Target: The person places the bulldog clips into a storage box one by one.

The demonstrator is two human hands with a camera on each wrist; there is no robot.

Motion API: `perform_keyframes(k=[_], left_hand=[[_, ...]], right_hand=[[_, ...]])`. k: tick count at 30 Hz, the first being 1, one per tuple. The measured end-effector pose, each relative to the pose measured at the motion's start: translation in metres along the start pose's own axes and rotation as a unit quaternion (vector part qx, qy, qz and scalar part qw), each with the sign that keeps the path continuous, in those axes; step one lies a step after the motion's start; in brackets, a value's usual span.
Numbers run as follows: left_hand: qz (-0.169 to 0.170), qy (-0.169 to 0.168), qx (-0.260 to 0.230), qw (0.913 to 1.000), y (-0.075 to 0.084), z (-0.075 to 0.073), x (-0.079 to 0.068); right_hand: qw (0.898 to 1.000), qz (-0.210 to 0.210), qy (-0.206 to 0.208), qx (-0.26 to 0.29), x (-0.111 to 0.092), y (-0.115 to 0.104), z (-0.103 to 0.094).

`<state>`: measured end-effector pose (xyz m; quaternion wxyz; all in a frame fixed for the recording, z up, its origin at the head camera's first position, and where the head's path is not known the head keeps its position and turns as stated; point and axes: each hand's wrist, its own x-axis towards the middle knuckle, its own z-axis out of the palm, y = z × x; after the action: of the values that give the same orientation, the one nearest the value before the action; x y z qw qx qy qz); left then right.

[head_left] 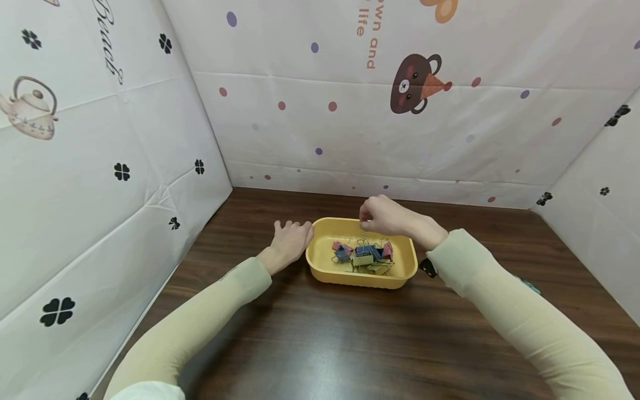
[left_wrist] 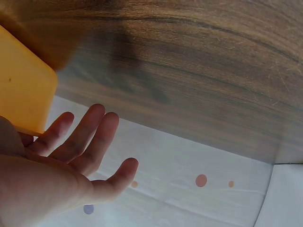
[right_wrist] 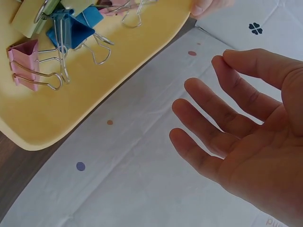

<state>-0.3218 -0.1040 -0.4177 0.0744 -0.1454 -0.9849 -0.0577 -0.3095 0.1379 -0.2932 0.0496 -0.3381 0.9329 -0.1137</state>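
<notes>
A yellow tray [head_left: 320, 266] stands on the dark wooden table, with several binder clips [head_left: 363, 259] in pink, blue and yellow-green heaped inside. At the tray's left end, my left hand [head_left: 292, 240] holds the rim; its other fingers [left_wrist: 102, 135] spread loosely outside the tray [left_wrist: 23, 85]. Above the far rim, toward the right, hovers my right hand [head_left: 385, 215]. Its thumb and index fingertips meet, with nothing seen between them, while the other fingers [right_wrist: 199, 120] stay loosely bent. In the right wrist view a pink binder clip [right_wrist: 26, 64] lies near the tray's end.
A small black item [head_left: 428, 268] lies beside the tray's right end, partly behind the right wrist. Farther right, a teal item [head_left: 530, 286] shows past the sleeve. White patterned sheets [head_left: 300, 128] wall the table at the back and both sides.
</notes>
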Motion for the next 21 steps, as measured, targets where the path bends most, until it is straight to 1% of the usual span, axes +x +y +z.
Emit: perform_keyframes(k=[5,9,14,21], left_hand=[[-0.001,0.0,-0.003,1.0,0.001,0.0,0.0],[-0.004,-0.001,0.0,1.0,0.001,0.001,0.001],[-0.009,-0.006,-0.001,0.9999,0.002,0.001,0.002],[-0.013,-0.007,-0.002,0.9999,0.001,0.003,0.002]], right_hand=[[1.0,0.011,0.017,-0.003,-0.008,0.006,-0.005],[0.999,0.025,0.038,-0.004,-0.018,0.018,-0.009],[0.996,0.047,0.069,-0.012,-0.031,0.038,-0.014],[0.992,0.091,0.083,-0.027,-0.053,0.071,-0.023]])
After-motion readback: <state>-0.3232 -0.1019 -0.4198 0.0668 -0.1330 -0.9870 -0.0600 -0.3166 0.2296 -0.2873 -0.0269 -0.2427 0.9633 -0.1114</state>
